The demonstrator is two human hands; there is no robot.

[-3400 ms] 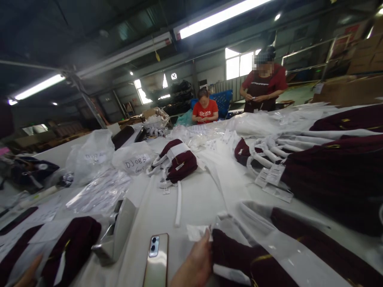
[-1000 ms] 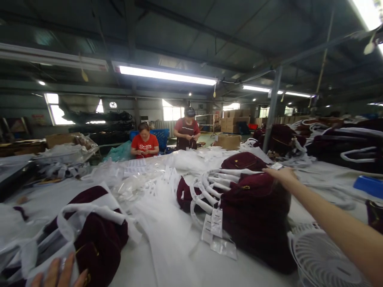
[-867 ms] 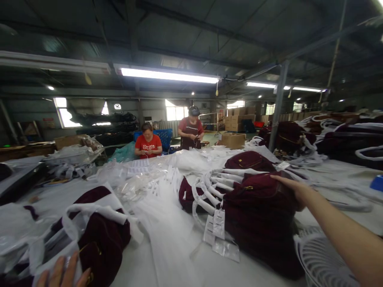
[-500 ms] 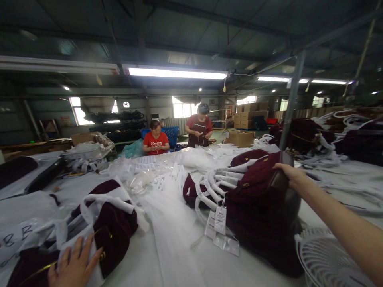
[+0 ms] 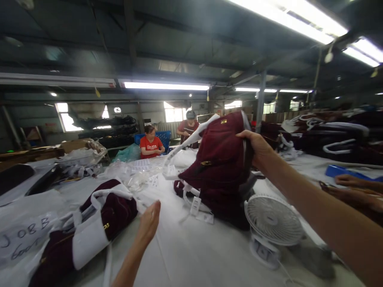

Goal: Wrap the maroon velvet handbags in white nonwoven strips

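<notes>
My right hand (image 5: 254, 147) grips the upper right edge of a maroon bag (image 5: 221, 159), thumb on the near face and fingers behind. The bag is tilted up, with gold-coloured zips, white-wrapped straps and white hang tags (image 5: 196, 206) at its lower left. My left hand (image 5: 151, 221) is raised over the white tabletop, seen nearly edge-on, fingers stretched out and holding nothing. To its left lies another maroon bag (image 5: 119, 209) with a white wrap around its middle and wrapped handles. Part of a further maroon piece (image 5: 178, 188) shows behind the held bag.
A white desk fan (image 5: 273, 219) stands close under my right forearm. Clear plastic bags (image 5: 140, 179) lie across the table (image 5: 185, 255). Two people sit or stand beyond it. At the right edge a co-worker's hands (image 5: 350, 187) are near a blue object (image 5: 344, 171). More bags are piled behind.
My right hand has lifted and turned the maroon bag, its top rising. My left hand has left the other bag and moved right. The view has swung right, showing more of the fan.
</notes>
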